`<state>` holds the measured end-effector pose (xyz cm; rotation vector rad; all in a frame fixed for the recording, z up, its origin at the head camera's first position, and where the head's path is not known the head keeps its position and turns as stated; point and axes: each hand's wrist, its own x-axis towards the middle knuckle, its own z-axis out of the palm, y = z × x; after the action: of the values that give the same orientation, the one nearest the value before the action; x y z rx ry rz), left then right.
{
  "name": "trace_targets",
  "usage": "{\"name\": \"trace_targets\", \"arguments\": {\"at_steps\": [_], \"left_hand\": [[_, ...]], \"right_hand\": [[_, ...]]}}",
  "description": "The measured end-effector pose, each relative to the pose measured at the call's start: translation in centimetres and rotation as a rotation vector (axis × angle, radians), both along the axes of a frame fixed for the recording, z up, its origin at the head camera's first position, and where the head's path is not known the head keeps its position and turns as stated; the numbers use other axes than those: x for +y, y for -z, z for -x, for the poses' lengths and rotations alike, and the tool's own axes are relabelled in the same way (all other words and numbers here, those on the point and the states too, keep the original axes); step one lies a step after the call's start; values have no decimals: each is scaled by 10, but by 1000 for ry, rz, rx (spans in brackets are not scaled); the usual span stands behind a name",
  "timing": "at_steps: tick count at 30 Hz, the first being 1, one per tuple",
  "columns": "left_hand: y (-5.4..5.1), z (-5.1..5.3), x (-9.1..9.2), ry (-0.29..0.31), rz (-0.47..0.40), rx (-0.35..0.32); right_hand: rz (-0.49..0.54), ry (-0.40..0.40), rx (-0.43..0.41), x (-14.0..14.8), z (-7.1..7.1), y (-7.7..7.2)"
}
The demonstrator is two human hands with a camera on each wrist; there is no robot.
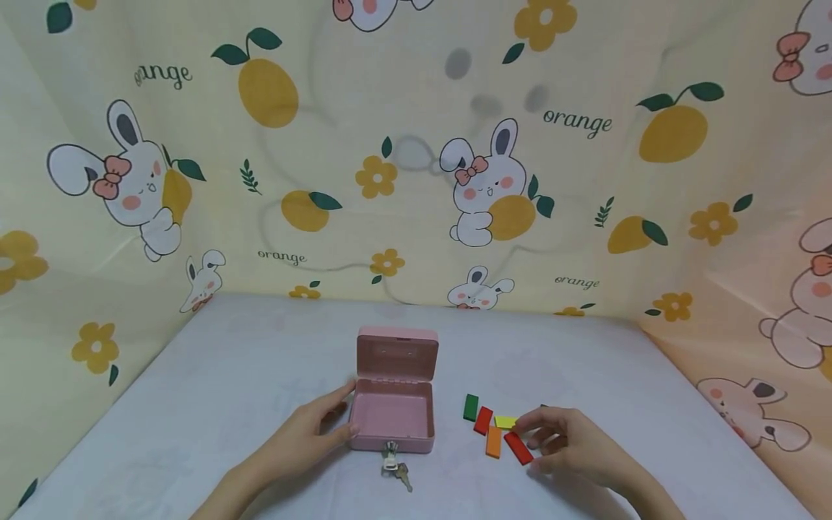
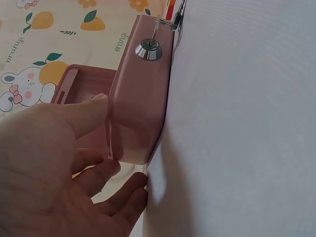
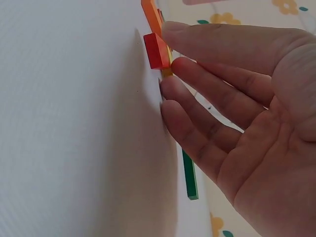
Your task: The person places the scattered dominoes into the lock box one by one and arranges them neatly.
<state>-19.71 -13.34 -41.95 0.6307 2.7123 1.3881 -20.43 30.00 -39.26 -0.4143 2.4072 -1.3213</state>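
Observation:
A pink metal cash box (image 1: 391, 442) stands with its lid (image 1: 397, 357) raised and its inside bare. My left hand (image 1: 300, 437) holds the box by its left side, thumb at the front corner. In the left wrist view the thumb (image 2: 91, 114) touches the rim and the fingers reach along the side. My right hand (image 1: 575, 444) pinches a red block (image 1: 518, 448) by its ends, between thumb and forefinger. Beside it lie a yellow block (image 1: 505, 422), an orange block (image 1: 494, 442), another red block (image 1: 483, 420) and a green block (image 1: 471, 407).
A key sits in the box's front lock (image 1: 390, 449), with a second key (image 1: 404, 477) hanging on the white table (image 1: 273, 354). A dark green block (image 3: 189, 175) lies behind my right hand, mostly hidden in the head view. A patterned cloth (image 1: 416, 238) surrounds the table's back and sides.

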Motion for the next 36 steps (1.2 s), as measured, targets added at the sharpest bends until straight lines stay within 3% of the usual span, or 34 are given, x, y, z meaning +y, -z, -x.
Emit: {"name": "trace_targets", "arguments": {"at_steps": [17,36], "left_hand": [[1,2,-2,9,20,-28],[1,1,-1,6,11,-40]], "right_hand": [[-3,-43,14,0,1,-1],[-66,29,7,-3,2,2]]}}
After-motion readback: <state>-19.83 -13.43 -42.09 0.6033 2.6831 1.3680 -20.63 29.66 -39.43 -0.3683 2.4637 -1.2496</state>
